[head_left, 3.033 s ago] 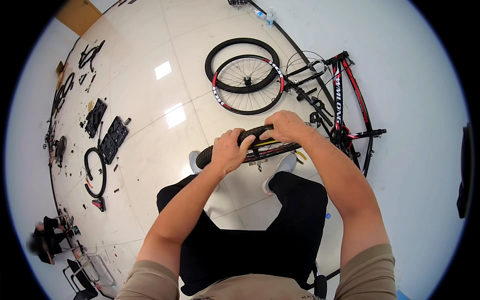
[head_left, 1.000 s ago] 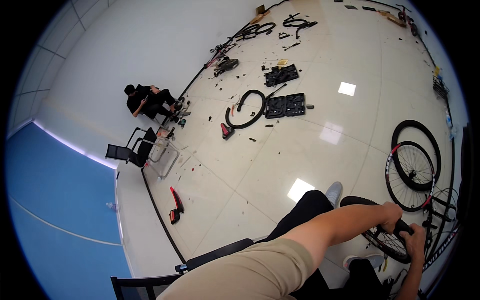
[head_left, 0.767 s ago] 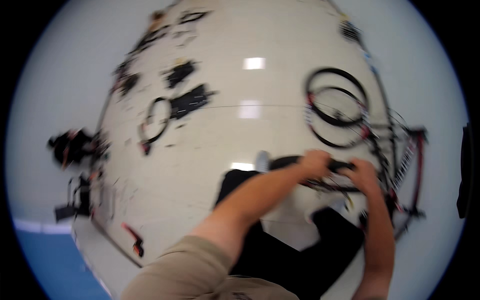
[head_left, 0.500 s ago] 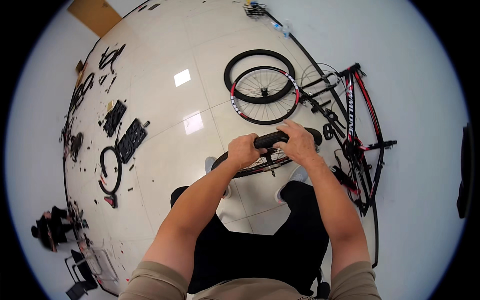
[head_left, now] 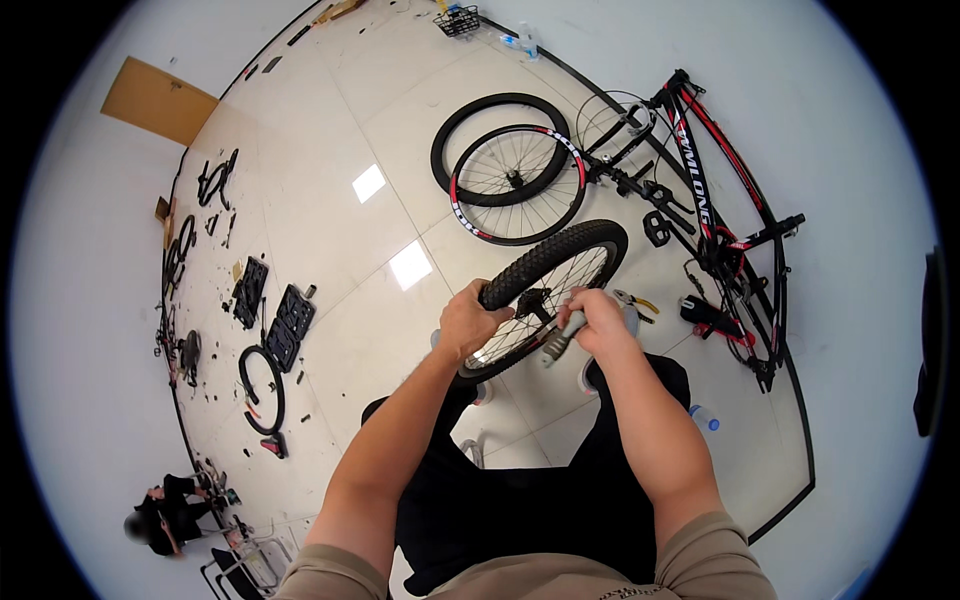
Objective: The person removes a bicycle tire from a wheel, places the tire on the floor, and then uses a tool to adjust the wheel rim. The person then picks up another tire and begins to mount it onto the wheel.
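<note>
A bicycle wheel [head_left: 590, 233] with a black knobby tyre stands tilted between my legs, its spokes and hub facing me. My left hand [head_left: 472, 320] is closed round the tyre on the wheel's left side. In front of the wheel's right part, my right hand [head_left: 597, 318] grips a tool with a grey ribbed handle [head_left: 562, 340]. The tool's handle points down and left; its working end is hidden by my fingers. Yellow-handled pliers [head_left: 637, 301] lie on the floor just right of that hand, beside my shoe.
A separate tyre [head_left: 440, 150] and a bare spoked rim [head_left: 455, 195] lie ahead, overlapping. A black and red bicycle frame [head_left: 705, 190] lies on the right, with a plastic bottle [head_left: 704, 417] nearer me. Leftward are open tool cases [head_left: 290, 325] and, farther back, another person [head_left: 172, 515].
My right hand has left the tyre and now holds the grey-handled tool. The wheel has tipped so its spokes show more. The whole view has shifted and turned slightly.
</note>
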Demonstrator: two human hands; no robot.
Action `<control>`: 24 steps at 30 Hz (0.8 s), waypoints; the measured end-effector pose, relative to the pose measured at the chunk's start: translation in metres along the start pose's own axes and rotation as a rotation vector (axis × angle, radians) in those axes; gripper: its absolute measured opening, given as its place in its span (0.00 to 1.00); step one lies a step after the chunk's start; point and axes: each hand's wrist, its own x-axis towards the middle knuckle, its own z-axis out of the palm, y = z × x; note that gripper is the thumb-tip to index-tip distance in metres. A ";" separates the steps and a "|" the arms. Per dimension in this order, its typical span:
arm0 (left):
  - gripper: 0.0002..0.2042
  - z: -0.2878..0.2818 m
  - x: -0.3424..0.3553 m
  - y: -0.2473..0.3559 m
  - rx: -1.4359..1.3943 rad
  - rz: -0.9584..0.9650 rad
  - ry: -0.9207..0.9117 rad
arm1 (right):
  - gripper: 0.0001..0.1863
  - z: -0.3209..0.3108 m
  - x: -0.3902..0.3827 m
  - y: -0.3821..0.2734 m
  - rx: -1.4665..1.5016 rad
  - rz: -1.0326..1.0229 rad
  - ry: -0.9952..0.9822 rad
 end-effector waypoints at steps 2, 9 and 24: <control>0.25 0.004 -0.009 0.005 -0.008 0.006 0.076 | 0.11 0.019 -0.002 0.014 0.043 0.053 0.113; 0.22 0.019 -0.012 0.011 0.089 -0.009 0.181 | 0.07 0.017 0.005 0.026 -0.043 0.214 0.009; 0.21 0.033 -0.038 0.013 -0.063 -0.170 0.265 | 0.05 0.023 -0.017 0.039 -0.072 0.154 -0.052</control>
